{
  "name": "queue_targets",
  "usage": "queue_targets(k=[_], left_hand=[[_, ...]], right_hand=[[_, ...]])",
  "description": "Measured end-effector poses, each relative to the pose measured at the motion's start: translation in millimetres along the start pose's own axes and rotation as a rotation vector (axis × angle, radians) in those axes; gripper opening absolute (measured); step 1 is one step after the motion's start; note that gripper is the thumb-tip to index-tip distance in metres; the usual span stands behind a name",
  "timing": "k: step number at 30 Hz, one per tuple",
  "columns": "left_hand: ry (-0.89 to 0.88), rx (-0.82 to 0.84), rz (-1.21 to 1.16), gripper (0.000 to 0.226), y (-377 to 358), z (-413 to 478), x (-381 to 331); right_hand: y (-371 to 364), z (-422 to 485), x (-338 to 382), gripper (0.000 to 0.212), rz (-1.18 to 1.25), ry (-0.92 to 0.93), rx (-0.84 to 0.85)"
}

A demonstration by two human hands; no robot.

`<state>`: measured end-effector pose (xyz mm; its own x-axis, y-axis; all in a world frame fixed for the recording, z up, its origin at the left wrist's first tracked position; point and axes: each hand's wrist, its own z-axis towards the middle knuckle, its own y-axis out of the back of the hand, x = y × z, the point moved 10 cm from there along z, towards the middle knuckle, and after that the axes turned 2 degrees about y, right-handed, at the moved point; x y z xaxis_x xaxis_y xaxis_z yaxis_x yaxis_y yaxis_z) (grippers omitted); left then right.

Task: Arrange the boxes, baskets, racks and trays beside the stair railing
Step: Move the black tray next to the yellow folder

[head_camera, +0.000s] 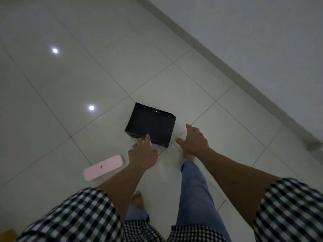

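Observation:
A black rectangular tray (151, 124) lies flat on the white tiled floor in the middle of the view. My left hand (142, 153) reaches down over its near edge with one finger stretched out above the rim; whether it touches is unclear. My right hand (194, 140) hovers to the right of the tray's near corner, fingers spread and holding nothing. Both arms come from checked sleeves at the bottom.
A flat pink oblong object (104, 169) lies on the floor left of my left hand. My bare feet (138, 200) and blue trouser legs stand just behind the tray. A grey skirting (227, 67) and wall run diagonally along the right.

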<state>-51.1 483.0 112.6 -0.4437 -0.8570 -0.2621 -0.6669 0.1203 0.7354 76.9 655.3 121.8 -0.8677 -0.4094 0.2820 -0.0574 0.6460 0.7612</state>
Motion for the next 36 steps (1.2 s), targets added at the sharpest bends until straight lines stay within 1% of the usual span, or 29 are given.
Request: queue_targets(k=[4,7,10,14,18,21,23,26,28,29,32,35,36], left_hand=[[0.195,0.016,-0.164,0.072,-20.5,71.4,-14.7],[0.382,0.039,-0.376,0.074,-43.8,131.9,-21.5],[0.53,0.002,-0.659,0.077,-76.8,193.4,-18.0],[0.73,-0.101,-0.966,0.072,-141.2,248.3,10.4],[0.958,-0.139,-1.151,0.093,-223.6,280.7,53.3],[1.071,-0.183,-1.342,0.106,-281.8,301.9,80.5],[1.071,-0.184,-1.455,0.111,-312.4,317.6,88.5],[1.01,-0.161,-1.572,0.115,-343.1,342.5,92.8],[0.949,-0.165,-1.619,0.112,-352.4,358.9,93.3],[0.93,-0.176,-1.635,0.106,-355.8,365.5,93.8],[0.888,-0.212,-1.742,0.08,-363.1,380.9,92.9],[0.894,-0.189,-1.863,0.069,-371.5,393.3,87.0],[0.889,-0.199,-1.908,0.063,-372.1,396.3,85.6]], right_hand=[[11.7,111.3,13.4,0.085,-0.023,0.134,0.081],[1.6,196.2,31.5,0.082,-0.046,0.223,0.142],[-29.4,272.5,42.5,0.084,-0.066,0.285,0.216],[-89.6,362.5,35.1,0.085,-0.098,0.322,0.287],[-150.6,430.5,16.9,0.084,-0.158,0.344,0.297],[-201.1,467.4,2.6,0.082,-0.182,0.367,0.316],[-222.3,490.7,-6.2,0.078,-0.159,0.347,0.299],[-235.3,520.9,-21.3,0.075,-0.161,0.276,0.258],[-239.0,533.9,-31.0,0.074,-0.205,0.239,0.237],[-239.9,537.0,-31.6,0.072,-0.229,0.246,0.23],[-242.5,545.3,-26.5,0.064,-0.265,0.297,0.223],[-247.9,553.7,-22.5,0.065,-0.212,0.277,0.296],[-250.1,556.6,-22.5,0.064,-0.151,0.245,0.331]])
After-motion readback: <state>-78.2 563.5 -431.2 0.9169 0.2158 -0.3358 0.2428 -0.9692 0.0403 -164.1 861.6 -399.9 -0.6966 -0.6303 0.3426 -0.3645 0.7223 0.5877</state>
